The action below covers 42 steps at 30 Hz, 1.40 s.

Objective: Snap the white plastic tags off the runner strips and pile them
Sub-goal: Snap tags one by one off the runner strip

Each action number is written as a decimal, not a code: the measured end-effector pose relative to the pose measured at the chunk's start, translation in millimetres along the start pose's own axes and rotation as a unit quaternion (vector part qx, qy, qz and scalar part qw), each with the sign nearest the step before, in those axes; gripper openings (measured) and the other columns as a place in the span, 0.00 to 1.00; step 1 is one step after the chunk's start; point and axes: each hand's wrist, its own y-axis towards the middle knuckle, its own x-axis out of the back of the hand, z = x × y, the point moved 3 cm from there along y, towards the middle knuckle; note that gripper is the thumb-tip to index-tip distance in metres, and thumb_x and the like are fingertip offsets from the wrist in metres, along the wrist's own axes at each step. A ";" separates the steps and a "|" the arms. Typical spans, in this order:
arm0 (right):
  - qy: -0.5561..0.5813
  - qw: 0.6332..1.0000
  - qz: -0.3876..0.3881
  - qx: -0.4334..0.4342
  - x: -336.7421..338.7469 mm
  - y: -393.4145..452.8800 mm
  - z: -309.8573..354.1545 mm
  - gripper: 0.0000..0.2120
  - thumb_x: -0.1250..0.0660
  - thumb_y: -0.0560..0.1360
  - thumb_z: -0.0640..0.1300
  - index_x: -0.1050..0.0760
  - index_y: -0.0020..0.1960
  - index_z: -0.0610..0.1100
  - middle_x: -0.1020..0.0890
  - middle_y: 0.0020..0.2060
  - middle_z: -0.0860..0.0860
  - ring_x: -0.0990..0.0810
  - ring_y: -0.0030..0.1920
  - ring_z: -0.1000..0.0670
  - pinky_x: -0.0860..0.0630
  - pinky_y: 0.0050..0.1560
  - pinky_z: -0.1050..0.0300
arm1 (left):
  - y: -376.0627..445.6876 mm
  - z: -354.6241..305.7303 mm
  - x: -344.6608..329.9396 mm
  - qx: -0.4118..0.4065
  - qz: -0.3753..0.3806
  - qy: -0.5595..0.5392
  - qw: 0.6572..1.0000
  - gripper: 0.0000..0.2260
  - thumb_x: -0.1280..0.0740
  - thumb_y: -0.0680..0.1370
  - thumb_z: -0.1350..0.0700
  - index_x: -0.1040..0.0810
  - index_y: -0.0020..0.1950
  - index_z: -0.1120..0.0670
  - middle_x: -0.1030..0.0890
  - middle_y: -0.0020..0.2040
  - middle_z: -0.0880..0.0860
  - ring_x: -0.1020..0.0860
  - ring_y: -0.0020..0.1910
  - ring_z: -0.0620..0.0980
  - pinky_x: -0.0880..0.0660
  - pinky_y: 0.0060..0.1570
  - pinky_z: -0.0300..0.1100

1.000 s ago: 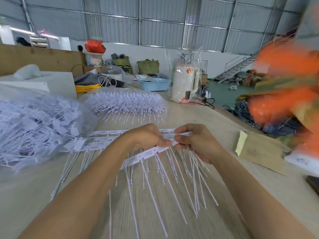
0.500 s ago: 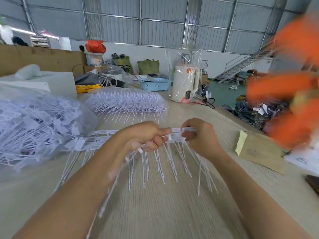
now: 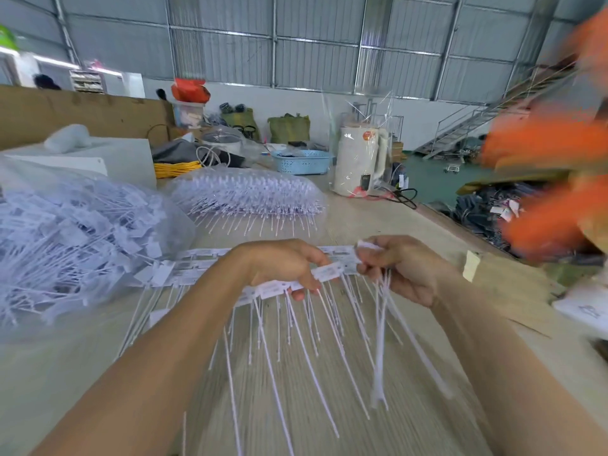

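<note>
- The left hand (image 3: 283, 264) grips the runner strip (image 3: 279, 287) from above, its fingers curled over the strip's top edge and the fingertips showing below it; the strip sits raised above the table (image 3: 362, 218), tilted down toward the left.
- The right hand (image 3: 404, 268) has its fingers closed on a bunch of separated tags (image 3: 381, 324), whose long tails hang down from the fist; one tag head shows above the knuckles.
- A second strip (image 3: 197, 263) lies flat on the table behind the left wrist. The bagged pile of loose tags (image 3: 75, 232) rests at the left, well apart from the right hand.
- Risk: the tails of the held bunch hang among the tails still on the strip. Likely result is tangling, so a pull drags several tags at once.
- Risk: the strip is gripped by one hand only. A sideways pull may bend it instead of snapping the joint, leaving a torn stub.
- Risk: the right fist looks full. Adding more tags may cause some to slip onto the table.
- Risk: the pile lies across the body. Carrying a loose bunch that far may scatter tags.
</note>
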 end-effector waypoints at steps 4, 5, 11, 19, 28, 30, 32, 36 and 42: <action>-0.137 0.988 -0.061 0.047 -14.0 4.8 -12.6 0.06 0.33 0.73 0.31 0.23 0.38 0.37 0.24 0.30 0.43 0.29 0.28 0.51 0.33 0.29 0.61 | 1.2 -1.7 -3.8 -0.014 -0.002 0.035 0.999 0.08 0.34 0.76 0.68 0.24 0.48 0.56 0.23 0.39 0.53 0.28 0.29 0.46 0.30 0.33 0.36; -0.136 0.987 -0.070 0.056 -15.4 5.3 -13.8 0.06 0.33 0.73 0.31 0.23 0.38 0.38 0.25 0.30 0.42 0.30 0.29 0.50 0.34 0.31 0.59 | 1.8 -2.1 -4.5 -0.019 -0.008 0.040 0.999 0.07 0.34 0.76 0.68 0.24 0.47 0.56 0.23 0.38 0.53 0.29 0.28 0.45 0.30 0.32 0.35; -0.176 0.980 -0.079 0.052 -21.2 10.7 -24.3 0.05 0.31 0.74 0.37 0.22 0.45 0.33 0.20 0.37 0.40 0.23 0.37 0.45 0.26 0.40 0.51 | 5.7 -3.6 -7.8 -0.046 -0.033 0.055 0.997 0.04 0.33 0.75 0.68 0.22 0.49 0.65 0.25 0.35 0.57 0.30 0.29 0.47 0.32 0.34 0.38; -0.145 0.980 -0.080 0.106 -18.8 6.9 -14.8 0.03 0.31 0.71 0.28 0.24 0.41 0.34 0.20 0.33 0.43 0.20 0.30 0.53 0.21 0.34 0.61 | 8.1 3.4 -0.8 -0.044 -0.039 0.026 0.998 0.08 0.31 0.76 0.58 0.19 0.42 0.62 0.19 0.35 0.54 0.22 0.32 0.44 0.27 0.45 0.38; -0.200 0.947 -0.131 0.215 -24.5 -5.4 7.7 0.13 0.28 0.67 0.28 0.24 0.34 0.45 0.23 0.28 0.50 0.28 0.28 0.55 0.30 0.31 0.63 | 7.7 0.1 -3.0 -0.004 0.037 -0.269 0.962 0.12 0.38 0.72 0.58 0.28 0.28 0.56 0.37 0.17 0.47 0.41 0.14 0.42 0.48 0.18 0.33; -0.204 0.935 -0.128 0.258 -25.5 -9.2 12.6 0.14 0.29 0.68 0.28 0.24 0.34 0.46 0.23 0.28 0.50 0.28 0.27 0.58 0.30 0.29 0.65 | 6.4 -3.7 -4.2 -0.011 0.083 -0.318 0.944 0.13 0.39 0.69 0.55 0.28 0.24 0.53 0.39 0.17 0.46 0.43 0.13 0.41 0.50 0.18 0.34; -0.208 0.930 -0.124 0.276 -25.4 -9.7 14.9 0.15 0.29 0.68 0.27 0.24 0.34 0.46 0.22 0.29 0.50 0.26 0.27 0.60 0.29 0.30 0.67 | 7.5 -6.1 -5.9 -0.009 0.094 -0.321 0.942 0.14 0.39 0.69 0.54 0.29 0.22 0.53 0.39 0.17 0.46 0.43 0.13 0.40 0.51 0.18 0.33; -0.239 0.924 -0.191 0.229 -4.0 -2.9 13.1 0.12 0.31 0.71 0.28 0.23 0.37 0.44 0.20 0.36 0.45 0.20 0.30 0.56 0.22 0.31 0.63 | 1.8 -6.0 -3.5 0.009 0.126 -0.311 0.942 0.13 0.38 0.68 0.56 0.29 0.23 0.54 0.38 0.17 0.46 0.43 0.13 0.40 0.50 0.16 0.33; 0.066 0.974 -0.179 0.123 34.9 -0.1 13.3 0.03 0.35 0.73 0.30 0.24 0.47 0.32 0.22 0.40 0.42 0.21 0.34 0.50 0.21 0.36 0.65 | -3.2 3.4 9.9 -0.012 0.001 -0.176 0.984 0.11 0.44 0.77 0.66 0.24 0.41 0.62 0.25 0.29 0.54 0.33 0.26 0.46 0.40 0.20 0.33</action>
